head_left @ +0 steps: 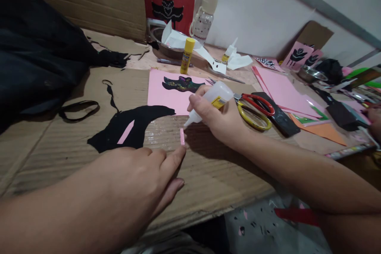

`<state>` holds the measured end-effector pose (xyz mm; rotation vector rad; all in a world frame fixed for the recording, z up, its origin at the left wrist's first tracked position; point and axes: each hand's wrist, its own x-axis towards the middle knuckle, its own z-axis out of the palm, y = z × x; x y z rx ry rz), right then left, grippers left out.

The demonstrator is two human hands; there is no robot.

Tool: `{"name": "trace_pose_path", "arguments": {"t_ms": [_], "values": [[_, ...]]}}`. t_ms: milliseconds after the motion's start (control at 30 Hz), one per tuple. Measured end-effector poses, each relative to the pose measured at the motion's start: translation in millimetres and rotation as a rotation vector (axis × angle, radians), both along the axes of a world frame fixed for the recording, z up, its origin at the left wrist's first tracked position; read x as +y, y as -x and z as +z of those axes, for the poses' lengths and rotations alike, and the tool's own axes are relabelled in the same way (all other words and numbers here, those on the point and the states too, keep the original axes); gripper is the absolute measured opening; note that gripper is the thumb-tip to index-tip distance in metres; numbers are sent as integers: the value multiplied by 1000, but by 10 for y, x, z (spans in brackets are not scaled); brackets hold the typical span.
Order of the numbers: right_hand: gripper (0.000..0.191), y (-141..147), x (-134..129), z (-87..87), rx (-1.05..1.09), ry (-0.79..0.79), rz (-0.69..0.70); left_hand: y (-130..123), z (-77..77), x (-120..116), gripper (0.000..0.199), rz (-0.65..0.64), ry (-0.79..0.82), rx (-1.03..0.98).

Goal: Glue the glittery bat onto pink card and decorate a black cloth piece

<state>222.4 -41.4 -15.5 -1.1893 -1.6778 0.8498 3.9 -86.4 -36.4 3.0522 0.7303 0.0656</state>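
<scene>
My right hand (218,121) is closed round a white glue bottle (219,94) with a yellow label, tilted nozzle down. The nozzle tip is just above a small pink paper strip (182,137) lying on the cardboard. With its index fingertip, my left hand (139,176) touches the near end of that strip; its thumb is apart and it grips nothing. Beyond the left hand lies a black cut-out piece (131,121) with a pointed pink strip (126,131) on it. A black glittery shape (183,84) rests on a pink sheet (156,99), partly behind my right hand.
Scissors (256,111) with red and yellow handles lie right of the bottle. A yellow glue stick (187,55) stands behind the pink sheet, near a metal bowl (159,43) and a drinking bottle (204,20). Another person's hand (375,121) shows at the right edge.
</scene>
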Motion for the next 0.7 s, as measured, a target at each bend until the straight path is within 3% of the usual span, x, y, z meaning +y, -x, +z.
{"name": "trace_pose_path", "arguments": {"t_ms": [300, 700], "values": [[53, 19, 10, -26, 52, 97, 13, -19, -4, -7, 49, 4, -17, -35], [57, 20, 38, -52, -47, 78, -11, 12, -20, 1, 52, -33, -60, -48]]}}
